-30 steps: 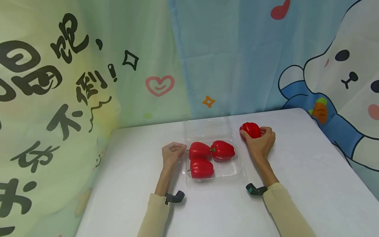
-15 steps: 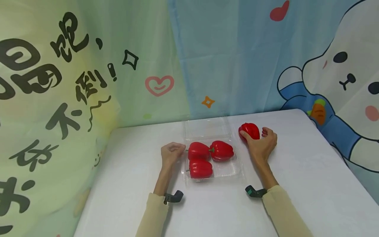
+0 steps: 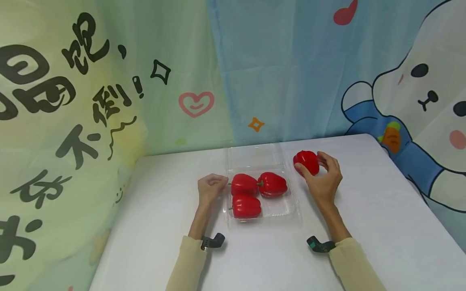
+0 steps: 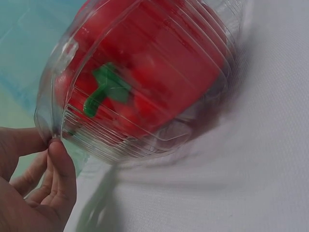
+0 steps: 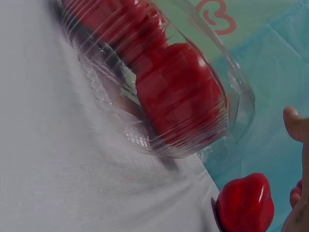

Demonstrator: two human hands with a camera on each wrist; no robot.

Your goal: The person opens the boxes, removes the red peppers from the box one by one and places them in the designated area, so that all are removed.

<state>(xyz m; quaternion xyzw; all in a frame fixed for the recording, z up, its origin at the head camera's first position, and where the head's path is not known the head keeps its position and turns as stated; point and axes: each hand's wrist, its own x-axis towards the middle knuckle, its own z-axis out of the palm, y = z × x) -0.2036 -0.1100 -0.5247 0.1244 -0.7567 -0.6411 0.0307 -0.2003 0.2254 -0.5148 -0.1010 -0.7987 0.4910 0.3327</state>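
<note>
My left hand (image 3: 212,188) pinches the rim of a clear plastic clamshell container (image 4: 130,150) between thumb and finger, at its left side. The container (image 3: 282,208) holds three red bell peppers, one at back left (image 3: 244,184), one at right (image 3: 273,184) and one in front (image 3: 246,206). A green stem (image 4: 108,89) shows through the wall in the left wrist view. Right of the container, another red bell pepper (image 3: 306,161) rests on the table. My right hand (image 3: 323,176) spreads around it, fingers extended; in the right wrist view the thumb (image 5: 294,123) stands apart from this pepper (image 5: 245,203).
The container's clear lid (image 3: 255,157) lies folded back toward the curtain. A white cloth covers the table (image 3: 262,258). A printed curtain (image 3: 174,81) hangs along the back and left side. Each wrist wears a dark camera band (image 3: 320,245).
The right hand's fingers have loosened from the loose bell pepper and straightened, and its wrist has shifted slightly right. The left hand keeps its pinch on the rim.
</note>
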